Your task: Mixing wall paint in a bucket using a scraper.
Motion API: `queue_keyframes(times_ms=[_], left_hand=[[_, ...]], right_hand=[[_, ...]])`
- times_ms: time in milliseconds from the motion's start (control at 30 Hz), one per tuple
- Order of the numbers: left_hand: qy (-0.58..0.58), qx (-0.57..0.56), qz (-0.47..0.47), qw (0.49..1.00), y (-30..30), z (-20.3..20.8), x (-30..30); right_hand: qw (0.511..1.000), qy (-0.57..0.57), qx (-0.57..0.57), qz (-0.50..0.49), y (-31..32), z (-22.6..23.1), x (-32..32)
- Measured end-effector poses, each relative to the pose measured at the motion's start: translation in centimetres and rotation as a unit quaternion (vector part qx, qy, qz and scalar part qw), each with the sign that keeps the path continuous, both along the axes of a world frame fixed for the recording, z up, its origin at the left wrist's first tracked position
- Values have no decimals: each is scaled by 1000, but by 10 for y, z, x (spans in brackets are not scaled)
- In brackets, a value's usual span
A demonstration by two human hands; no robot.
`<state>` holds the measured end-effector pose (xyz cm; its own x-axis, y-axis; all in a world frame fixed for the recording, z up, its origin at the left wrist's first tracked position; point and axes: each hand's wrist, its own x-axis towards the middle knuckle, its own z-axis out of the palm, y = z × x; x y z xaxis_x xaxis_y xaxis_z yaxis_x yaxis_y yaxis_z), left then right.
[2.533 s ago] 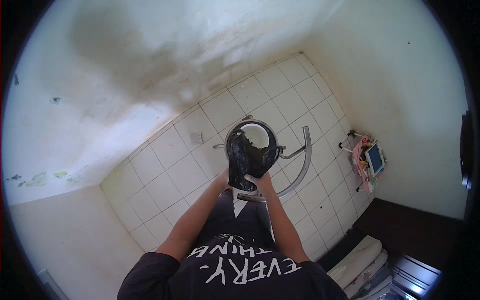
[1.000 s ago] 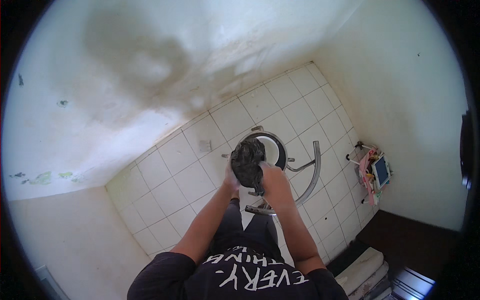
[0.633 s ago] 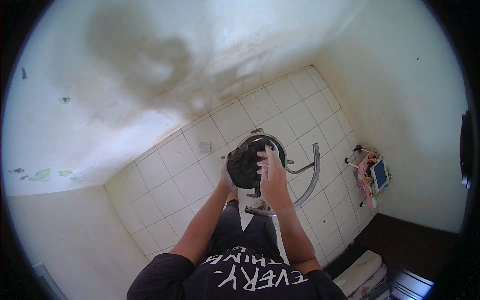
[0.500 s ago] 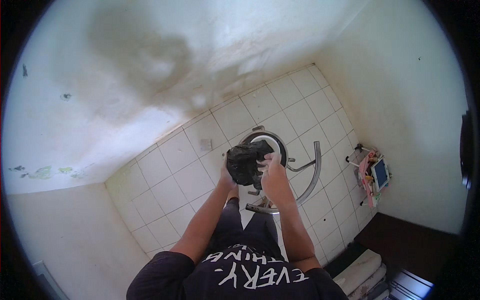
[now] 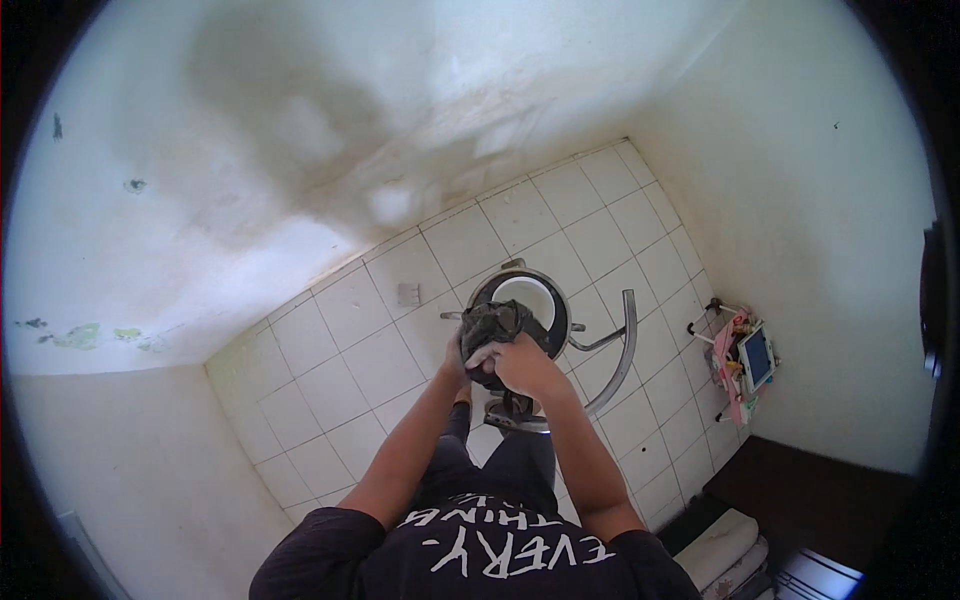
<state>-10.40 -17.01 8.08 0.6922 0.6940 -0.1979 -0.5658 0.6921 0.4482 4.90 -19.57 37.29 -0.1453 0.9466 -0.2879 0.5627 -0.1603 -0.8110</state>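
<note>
A crumpled black plastic bag (image 5: 493,322) is bunched up between my two hands at the middle of the head view. My left hand (image 5: 455,358) grips it along its left side, most of the fingers hidden. Across the bag's near part lies my right hand (image 5: 515,364), its fingers curled into the plastic. Part of the bag hangs down below the right hand. Just beyond is a white round container (image 5: 532,293), partly covered by the bag, on or over a black round stool seat (image 5: 561,325).
A curved metal tube (image 5: 629,345) belongs to the stool frame and sweeps round to the right. A pink rack (image 5: 730,365) with a tablet-like screen stands by the right wall. Folded pale cushions (image 5: 722,550) lie at lower right. A small grey piece (image 5: 408,294) is on the tiles.
The bag is bunched smaller and nearer me, uncovering more of the white container. My right hand has moved left and down from the container's side onto the bag.
</note>
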Motion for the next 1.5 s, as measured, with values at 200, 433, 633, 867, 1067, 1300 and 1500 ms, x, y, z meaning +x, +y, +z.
queue_keyframes(times_ms=[200, 433, 633, 867, 1067, 1300, 1500], left_hand=[[-59, -133, -41, 988, -20, 99, 61], [-168, -3, -69, 983, -26, 22, -15], [112, -150, -20, 982, -28, 99, 37], [67, -201, 1, 977, -22, 115, 26], [63, -157, -30, 985, -22, 125, 28], [49, -218, -31, 974, -18, 111, 21], [59, -218, -50, 973, -12, 114, 28]], right_hand=[[988, -33, 32, -148, -33, -96, 32], [971, 158, -180, -15, -8, -37, -14], [943, -247, 217, -38, -41, -105, 7], [961, -216, 167, 41, -49, -91, 1], [976, -105, 186, -51, -51, -101, 17], [981, -116, 114, -104, -38, -47, 24], [954, -193, 221, -55, -43, -83, 28]])
